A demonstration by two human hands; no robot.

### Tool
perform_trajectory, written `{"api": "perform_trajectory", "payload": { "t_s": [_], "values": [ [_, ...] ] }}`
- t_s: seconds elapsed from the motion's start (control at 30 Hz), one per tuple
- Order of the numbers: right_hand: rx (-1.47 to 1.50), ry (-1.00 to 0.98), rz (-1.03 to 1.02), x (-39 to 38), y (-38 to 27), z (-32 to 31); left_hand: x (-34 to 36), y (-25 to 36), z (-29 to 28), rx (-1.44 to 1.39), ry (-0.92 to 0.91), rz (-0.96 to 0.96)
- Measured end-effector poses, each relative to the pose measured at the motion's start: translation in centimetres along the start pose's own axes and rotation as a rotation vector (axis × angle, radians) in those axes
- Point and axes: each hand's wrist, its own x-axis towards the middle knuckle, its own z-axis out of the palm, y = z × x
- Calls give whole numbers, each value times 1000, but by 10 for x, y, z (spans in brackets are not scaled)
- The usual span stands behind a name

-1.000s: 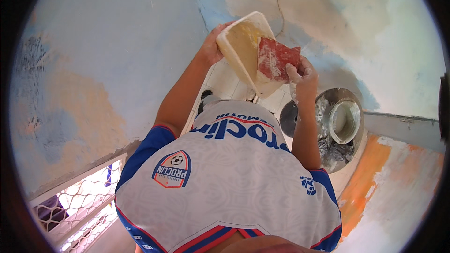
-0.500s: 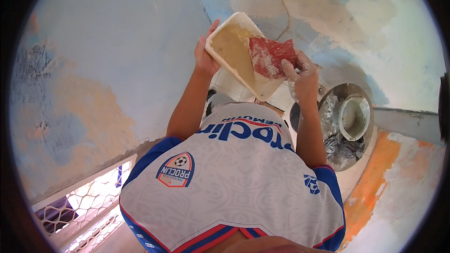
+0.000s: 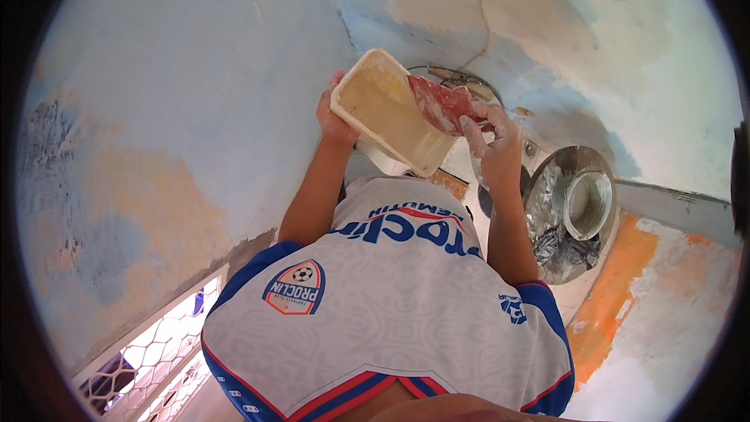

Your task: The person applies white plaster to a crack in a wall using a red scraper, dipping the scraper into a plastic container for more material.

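Observation:
My left hand [image 3: 336,113] grips the left edge of a shallow rectangular plastic tray [image 3: 383,105], cream-coloured and smeared inside with pale paste. The tray is tilted, its hollow side facing me. Between the thumb and fingers of my right hand [image 3: 494,134] is a red flexible scraper [image 3: 441,104] streaked with whitish filler. The scraper lies over the tray's right rim. White residue coats my right fingers. Part of the left fingers is hidden behind the tray.
To the right stands a round stand [image 3: 547,180] bearing a white tub [image 3: 587,205] and crumpled dark plastic [image 3: 566,246]. Patchy blue-grey walls [image 3: 195,70] close in ahead and left. A window with a mesh grille [image 3: 168,359] is at lower left. A dark cable [image 3: 491,82] curves behind the scraper.
The tray has come down and slightly left, nearer my body. The red scraper has moved down and left too, and is now seen more edge-on. Both hands keep their holds.

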Motion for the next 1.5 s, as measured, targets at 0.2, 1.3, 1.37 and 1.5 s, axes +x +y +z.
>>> {"api": "perform_trajectory", "payload": {
  "t_s": [0.2, 1.3, 1.37, 1.5],
  "values": [
    [208, -26, 216, 20, -6, 43, 17, 35, -11, -99, -67, -60],
    [473, 218, 421, 109, -30, 180, 264, 139, 49, 313, -221, -592],
    [482, 262, 394, 113, -24, 175, 228, 122, 30, 240, 87, -556],
    [503, 318, 329, 117, -31, 168, 155, 81, 16, -32, 90, -745]
  ]
}}
